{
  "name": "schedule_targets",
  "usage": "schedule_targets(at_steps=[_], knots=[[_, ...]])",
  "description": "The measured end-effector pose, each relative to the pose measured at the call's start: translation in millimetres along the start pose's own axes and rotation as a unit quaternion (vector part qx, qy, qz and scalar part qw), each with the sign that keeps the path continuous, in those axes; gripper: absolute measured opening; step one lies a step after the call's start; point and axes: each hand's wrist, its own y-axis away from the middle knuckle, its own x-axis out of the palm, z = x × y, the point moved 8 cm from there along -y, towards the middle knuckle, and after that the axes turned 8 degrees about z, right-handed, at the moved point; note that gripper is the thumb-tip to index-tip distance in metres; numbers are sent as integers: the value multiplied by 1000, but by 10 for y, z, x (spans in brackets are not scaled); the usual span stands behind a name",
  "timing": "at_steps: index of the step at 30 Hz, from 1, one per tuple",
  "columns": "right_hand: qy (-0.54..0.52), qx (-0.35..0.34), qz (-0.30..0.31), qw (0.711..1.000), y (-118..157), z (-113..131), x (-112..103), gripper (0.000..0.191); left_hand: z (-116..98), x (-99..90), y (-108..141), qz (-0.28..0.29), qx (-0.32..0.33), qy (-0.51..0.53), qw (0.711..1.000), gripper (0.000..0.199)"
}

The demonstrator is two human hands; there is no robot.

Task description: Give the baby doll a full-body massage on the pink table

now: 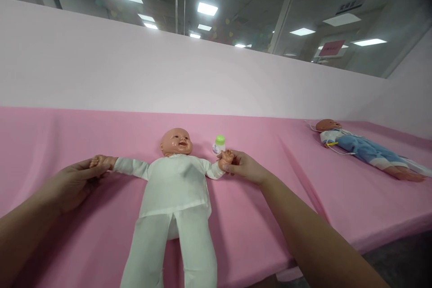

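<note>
A baby doll (pixel 178 184) in a white top and white trousers lies on its back on the pink sheet, head toward the wall. Its arms are stretched out to both sides. My left hand (pixel 76 182) is closed on the doll's hand at the left, thumb on top and fingers beneath. At the right, my right hand (pixel 245 167) pinches the doll's other hand between thumb and fingers. Just behind that doll hand stands a small white bottle (pixel 219 145) with a green cap, its lower part partly hidden.
A second doll (pixel 361 146) in blue and white clothes lies at the right, with thin tubes about it. The pink-covered table (pixel 270 243) has its front edge at the lower right. A white wall (pixel 189 76) topped by glass panels runs along the back.
</note>
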Motion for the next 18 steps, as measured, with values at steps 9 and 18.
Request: schedule_targets(at_steps=[9, 18], knots=[[-94, 41, -97, 990, -147, -327, -176, 48, 141, 189, -13, 21, -31, 103, 994, 28], [94, -122, -208, 966, -67, 148, 111, 34, -620, 667, 573, -51, 179, -290, 939, 33]])
